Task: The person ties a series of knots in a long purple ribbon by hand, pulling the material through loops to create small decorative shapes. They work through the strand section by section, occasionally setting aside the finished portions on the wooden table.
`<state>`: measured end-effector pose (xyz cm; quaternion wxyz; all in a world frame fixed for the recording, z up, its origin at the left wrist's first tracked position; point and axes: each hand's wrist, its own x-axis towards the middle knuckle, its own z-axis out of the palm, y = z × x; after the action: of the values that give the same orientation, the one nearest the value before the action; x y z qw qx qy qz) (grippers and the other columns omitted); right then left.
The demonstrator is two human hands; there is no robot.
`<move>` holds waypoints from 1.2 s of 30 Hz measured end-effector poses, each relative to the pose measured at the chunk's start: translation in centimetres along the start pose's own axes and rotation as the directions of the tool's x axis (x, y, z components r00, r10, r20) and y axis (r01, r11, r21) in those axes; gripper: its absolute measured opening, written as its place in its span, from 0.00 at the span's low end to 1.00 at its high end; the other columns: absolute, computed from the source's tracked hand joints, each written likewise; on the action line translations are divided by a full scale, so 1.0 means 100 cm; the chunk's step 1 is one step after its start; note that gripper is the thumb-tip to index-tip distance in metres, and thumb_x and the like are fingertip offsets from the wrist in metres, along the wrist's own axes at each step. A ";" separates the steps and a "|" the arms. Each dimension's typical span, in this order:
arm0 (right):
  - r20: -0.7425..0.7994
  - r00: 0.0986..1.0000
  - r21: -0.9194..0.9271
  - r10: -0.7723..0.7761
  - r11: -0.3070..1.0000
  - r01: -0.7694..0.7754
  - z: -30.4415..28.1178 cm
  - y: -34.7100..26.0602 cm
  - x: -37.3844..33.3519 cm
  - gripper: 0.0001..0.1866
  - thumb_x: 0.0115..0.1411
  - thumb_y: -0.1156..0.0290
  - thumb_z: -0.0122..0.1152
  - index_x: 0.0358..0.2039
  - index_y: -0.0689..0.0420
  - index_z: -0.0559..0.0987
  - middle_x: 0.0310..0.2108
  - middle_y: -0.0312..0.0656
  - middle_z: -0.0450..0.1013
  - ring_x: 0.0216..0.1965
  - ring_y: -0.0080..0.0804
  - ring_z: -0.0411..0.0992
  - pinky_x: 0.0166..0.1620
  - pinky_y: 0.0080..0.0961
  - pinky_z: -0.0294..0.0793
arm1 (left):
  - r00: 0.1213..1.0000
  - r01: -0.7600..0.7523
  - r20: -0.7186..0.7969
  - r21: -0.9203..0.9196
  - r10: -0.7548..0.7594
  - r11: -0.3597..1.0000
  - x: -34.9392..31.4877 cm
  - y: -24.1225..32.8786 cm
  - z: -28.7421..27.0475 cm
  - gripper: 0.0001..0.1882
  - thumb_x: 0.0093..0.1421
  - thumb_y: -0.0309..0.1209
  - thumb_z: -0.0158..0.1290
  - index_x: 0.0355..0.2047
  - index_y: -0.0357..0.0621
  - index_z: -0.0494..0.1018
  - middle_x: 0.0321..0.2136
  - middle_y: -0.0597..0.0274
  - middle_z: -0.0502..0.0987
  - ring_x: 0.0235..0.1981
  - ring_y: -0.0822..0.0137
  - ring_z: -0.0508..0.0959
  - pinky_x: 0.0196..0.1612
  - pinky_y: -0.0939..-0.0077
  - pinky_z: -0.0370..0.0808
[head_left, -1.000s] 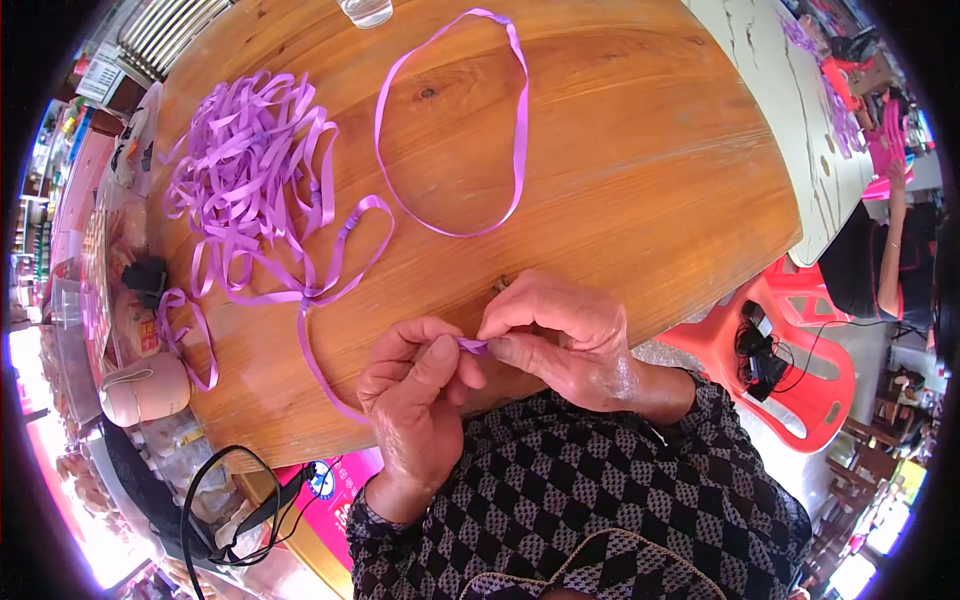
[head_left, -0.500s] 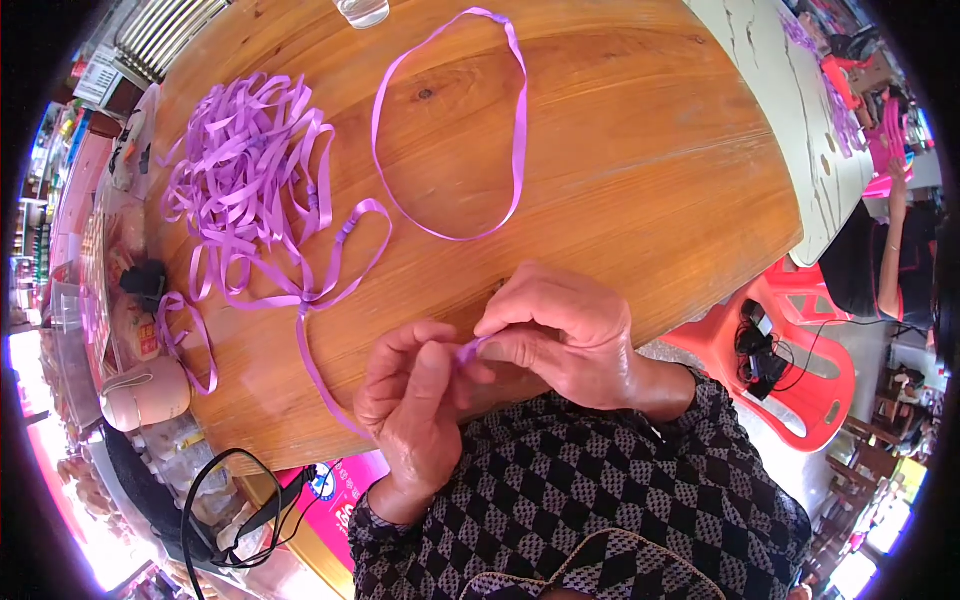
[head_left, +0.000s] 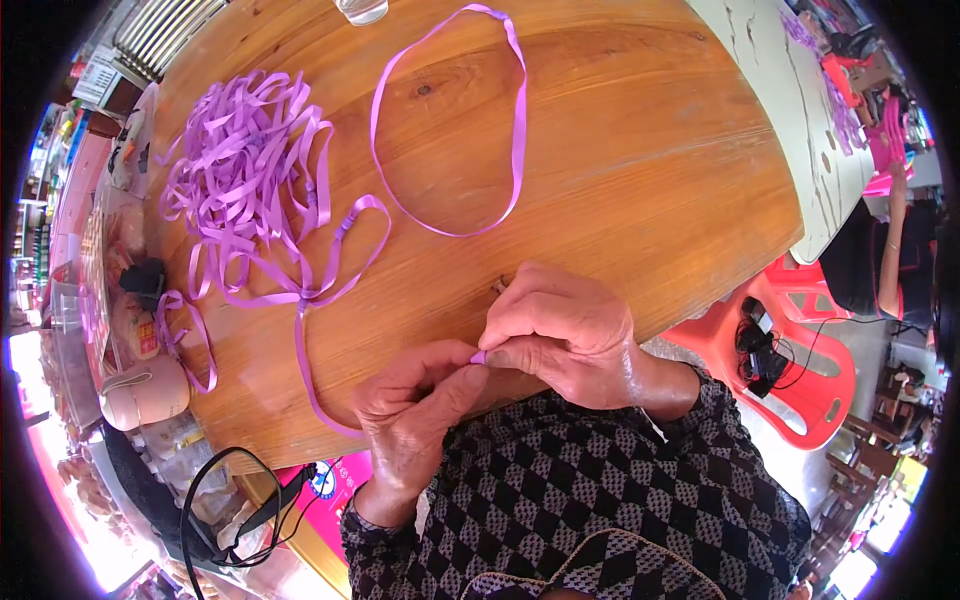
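Note:
Near the front edge of the wooden table, my left hand (head_left: 412,405) and my right hand (head_left: 562,322) meet fingertip to fingertip. Both pinch a short bit of purple ribbon (head_left: 479,357), mostly hidden by the fingers. From my left hand the ribbon strand (head_left: 308,375) runs back along the table to a knotted spot beside the heap. That heap of tangled purple ribbons (head_left: 235,150) lies at the far left, with small darker wraps on some strands. One separate ribbon loop (head_left: 522,120) is spread open at the far middle.
The wooden table (head_left: 650,150) fills the middle. A clear glass (head_left: 362,10) stands at its far edge. Left are a pink rounded case (head_left: 146,394) and black cables (head_left: 235,560). At right are a red plastic stool (head_left: 815,390) with a black adapter, a marble-patterned table (head_left: 790,110) and another person's arm (head_left: 893,240).
My left hand has turned and its fingers have closed in toward the right fingertips. Less of the ribbon shows between the hands. My right hand has barely shifted.

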<state>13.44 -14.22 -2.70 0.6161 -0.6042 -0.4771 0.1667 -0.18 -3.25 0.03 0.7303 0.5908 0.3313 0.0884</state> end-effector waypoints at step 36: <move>0.112 0.969 -0.117 -0.219 0.966 0.232 0.001 -0.002 0.001 0.22 0.37 0.69 0.70 0.38 0.53 0.79 0.29 0.35 0.70 0.27 0.31 0.66 0.28 0.25 0.66 | 0.988 0.152 0.078 -0.296 -0.135 0.943 0.003 0.002 -0.002 0.08 0.48 0.20 0.58 0.31 0.31 0.76 0.26 0.57 0.78 0.26 0.73 0.76 0.30 0.84 0.73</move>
<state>13.35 -14.08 -2.48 0.5665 -0.5757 -0.5822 0.0936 -0.04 -2.84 0.10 0.8253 0.4494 0.3352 0.0675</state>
